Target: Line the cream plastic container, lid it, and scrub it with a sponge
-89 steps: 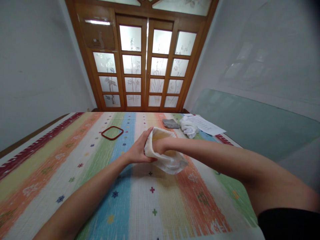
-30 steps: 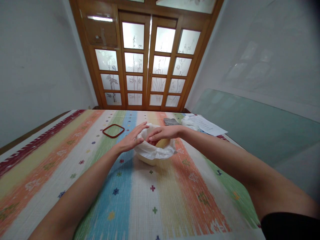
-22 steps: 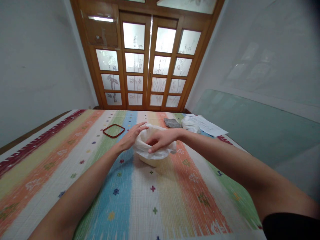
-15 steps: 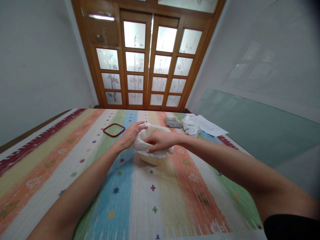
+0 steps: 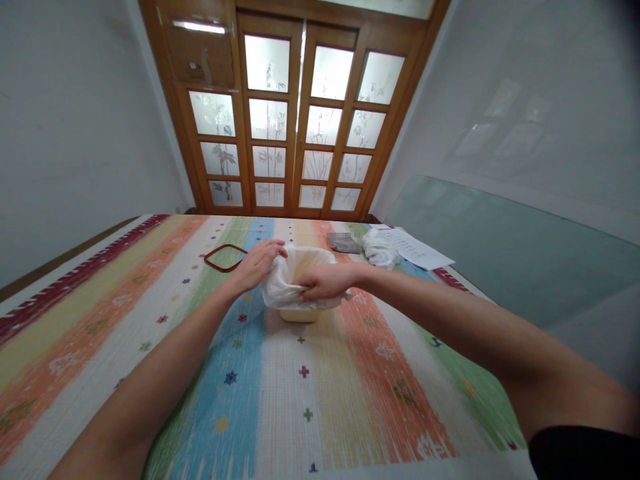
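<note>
- The left hand (image 5: 261, 263) is in the centre of the frame, and it touches the left side of the white bag (image 5: 283, 293) at its upper edge. Its fingers lie near to each other and are a little bent; its thumb is hidden, so I cannot tell if it pinches the bag.
- The right hand (image 5: 327, 280) comes from the right side and reaches over the opening of the bag. Its fingers are bent together, and they pinch the near edge of the white bag against the thumb.
- The white bag is thin and wrinkled. It lines the pale yellow container (image 5: 300, 316) and hangs over its rim, so only the low front part of this container shows outside.
- The container stands upright on the bench (image 5: 310, 393), in the centre of the frame. The bench has a cover with coloured stripes and small figures.
- The dark red frame (image 5: 227, 271) lies flat at the left of centre, just beside the left hand. It has rounded corners and an open middle.
- The grey piece (image 5: 343, 244) lies behind the container, to the right. Its material is not clear.
- The crumpled white bundle (image 5: 381, 249) is beside the grey piece, and the printed sheet (image 5: 420, 250) lies to its right.
- The black sleeve (image 5: 585, 453) is at the lower right of the frame.
- The wooden doors (image 5: 300, 133) with glass panes fill the upper centre.
</note>
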`<state>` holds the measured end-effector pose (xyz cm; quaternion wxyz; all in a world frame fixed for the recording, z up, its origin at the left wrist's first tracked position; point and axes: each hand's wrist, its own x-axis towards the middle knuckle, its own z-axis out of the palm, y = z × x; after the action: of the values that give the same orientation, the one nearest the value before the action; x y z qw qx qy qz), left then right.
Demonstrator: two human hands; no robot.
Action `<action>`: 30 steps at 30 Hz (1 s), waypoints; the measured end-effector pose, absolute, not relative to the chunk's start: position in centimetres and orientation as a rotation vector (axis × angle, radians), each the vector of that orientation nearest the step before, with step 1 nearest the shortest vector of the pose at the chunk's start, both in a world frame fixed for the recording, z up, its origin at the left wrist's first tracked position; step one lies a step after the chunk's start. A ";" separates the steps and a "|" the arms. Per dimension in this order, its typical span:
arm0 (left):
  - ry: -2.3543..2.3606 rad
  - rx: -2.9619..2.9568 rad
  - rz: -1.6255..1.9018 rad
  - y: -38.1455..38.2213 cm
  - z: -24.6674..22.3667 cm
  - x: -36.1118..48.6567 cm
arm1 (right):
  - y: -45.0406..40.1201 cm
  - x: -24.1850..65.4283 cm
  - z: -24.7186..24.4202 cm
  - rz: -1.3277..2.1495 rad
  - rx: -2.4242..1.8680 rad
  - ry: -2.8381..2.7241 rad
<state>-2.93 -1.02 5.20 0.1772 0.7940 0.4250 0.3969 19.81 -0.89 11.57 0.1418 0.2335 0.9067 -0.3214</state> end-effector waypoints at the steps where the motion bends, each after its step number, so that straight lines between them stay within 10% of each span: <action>1: 1.202 2.250 1.126 -1.0 5.2 -2.9 | -0.9 19.8 11.6 -0.940 0.658 2.619; 30: 0.884 2.741 0.640 -4.2 9.1 -3.1 | -2.9 19.7 12.3 -0.392 0.725 2.657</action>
<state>-3.14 -4.22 9.14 0.0953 0.9248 0.2982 0.2160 19.67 -2.86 12.29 0.1787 0.2565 0.9397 -0.1386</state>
